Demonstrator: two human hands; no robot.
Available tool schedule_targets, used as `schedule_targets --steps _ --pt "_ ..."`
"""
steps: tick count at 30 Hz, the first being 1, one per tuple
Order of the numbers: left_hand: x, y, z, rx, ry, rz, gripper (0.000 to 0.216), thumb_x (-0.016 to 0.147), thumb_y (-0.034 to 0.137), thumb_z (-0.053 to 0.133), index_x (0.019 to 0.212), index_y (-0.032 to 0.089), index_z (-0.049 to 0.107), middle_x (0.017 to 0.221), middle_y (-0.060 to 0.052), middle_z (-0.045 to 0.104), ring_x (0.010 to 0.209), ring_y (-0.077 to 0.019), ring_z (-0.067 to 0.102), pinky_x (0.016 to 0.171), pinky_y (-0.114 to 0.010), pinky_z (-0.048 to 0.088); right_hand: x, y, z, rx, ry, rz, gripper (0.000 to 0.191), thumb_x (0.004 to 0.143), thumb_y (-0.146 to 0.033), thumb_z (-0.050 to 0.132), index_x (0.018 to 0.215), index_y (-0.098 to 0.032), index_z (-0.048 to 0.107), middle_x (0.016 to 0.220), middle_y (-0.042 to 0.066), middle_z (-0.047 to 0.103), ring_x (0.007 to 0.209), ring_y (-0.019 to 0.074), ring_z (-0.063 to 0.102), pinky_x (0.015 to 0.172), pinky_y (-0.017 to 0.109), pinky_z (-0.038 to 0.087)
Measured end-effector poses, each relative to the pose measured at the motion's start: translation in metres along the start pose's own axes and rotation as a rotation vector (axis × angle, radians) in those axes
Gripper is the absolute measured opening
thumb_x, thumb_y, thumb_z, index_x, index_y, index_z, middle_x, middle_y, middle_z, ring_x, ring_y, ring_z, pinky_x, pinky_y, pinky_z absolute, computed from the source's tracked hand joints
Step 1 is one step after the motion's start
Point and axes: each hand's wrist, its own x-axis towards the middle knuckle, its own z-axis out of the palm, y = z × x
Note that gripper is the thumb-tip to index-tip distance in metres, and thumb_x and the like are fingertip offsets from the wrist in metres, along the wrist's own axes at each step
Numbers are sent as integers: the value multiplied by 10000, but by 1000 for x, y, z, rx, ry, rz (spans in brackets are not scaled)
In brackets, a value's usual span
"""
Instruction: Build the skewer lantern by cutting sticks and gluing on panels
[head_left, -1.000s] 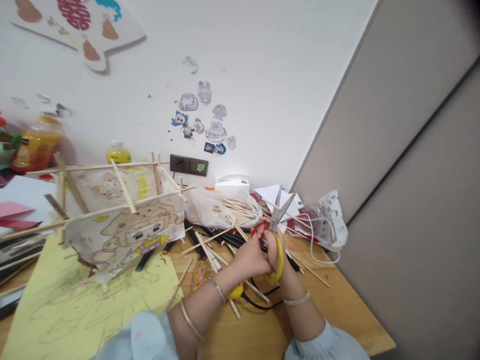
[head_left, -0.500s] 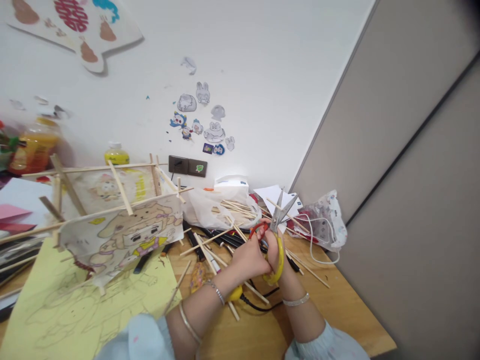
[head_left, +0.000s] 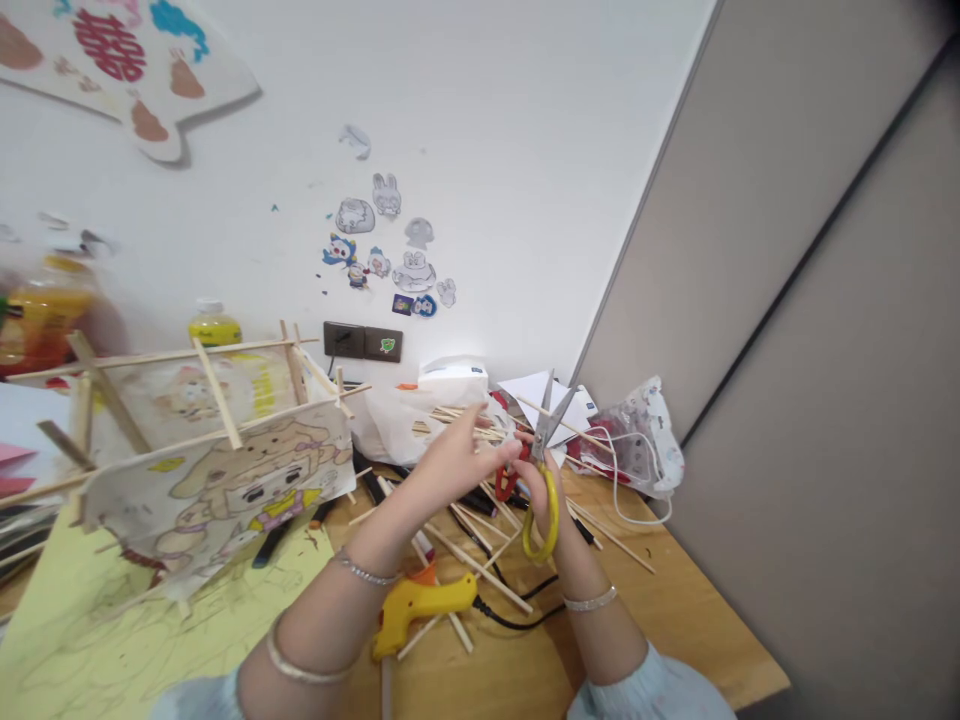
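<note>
My right hand (head_left: 546,490) grips a pair of scissors (head_left: 546,425), one handle yellow and the other red. Their blades point up and stand apart. A thin wooden stick (head_left: 577,425) crosses at the blades; whether it lies between or behind them I cannot tell. My left hand (head_left: 457,455) is just left of the scissors, fingers extended and apart, its thumb near the red handle. Below it lies a yellow glue gun (head_left: 427,603) with a black cord. Loose wooden sticks (head_left: 480,565) are scattered around it.
At left stands a stick frame (head_left: 214,385) with drawn-on paper panels (head_left: 285,480), over a yellow sheet (head_left: 247,640). Behind the hands are a plastic bag (head_left: 386,420) with sticks and a white box (head_left: 452,374). A clear patterned bag (head_left: 649,440) leans at right by the grey panel.
My left hand has come off the scissors and moved up and left, opening its fingers. The glue gun now shows below it. The view has shifted slightly.
</note>
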Motion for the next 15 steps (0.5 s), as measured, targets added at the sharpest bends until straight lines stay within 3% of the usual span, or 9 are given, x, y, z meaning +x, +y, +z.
schedule_targets --steps 2,4,7,10,15 --pt "1 9 -11 91 163 43 598 816 498 517 1317 194 395 1163 -84 596 821 -176 610 720 -302 473 -1 -4 2 -24 -36 3 269 769 -241 572 1038 -230 584 920 18 620 870 186 577 856 363 459" --pt "-1 19 -16 231 213 118 421 848 412 513 1218 212 502 1140 -57 609 901 -181 603 771 -291 453 -4 -6 6 -54 -97 6 297 768 -240 582 1065 -235 568 898 10 607 821 173 570 807 343 475" --pt "-4 27 -16 463 152 143 216 876 308 488 1014 216 626 1006 -36 642 890 -175 611 746 -266 433 -8 -7 10 -122 -183 12 332 761 -250 614 1086 -245 547 898 4 594 769 164 560 742 325 487" --pt "-4 26 -15 608 81 119 223 896 257 438 961 223 648 904 -32 649 851 -169 618 695 -253 416 -10 -6 10 -181 -218 14 391 725 -242 665 1095 -248 539 889 3 583 778 174 553 760 344 481" --pt "-3 23 -18 677 86 122 215 890 216 425 919 204 638 882 -37 665 878 -175 618 703 -255 406 -11 -13 6 -93 -240 24 528 681 -300 721 1169 -268 522 960 23 594 888 210 560 862 386 456"
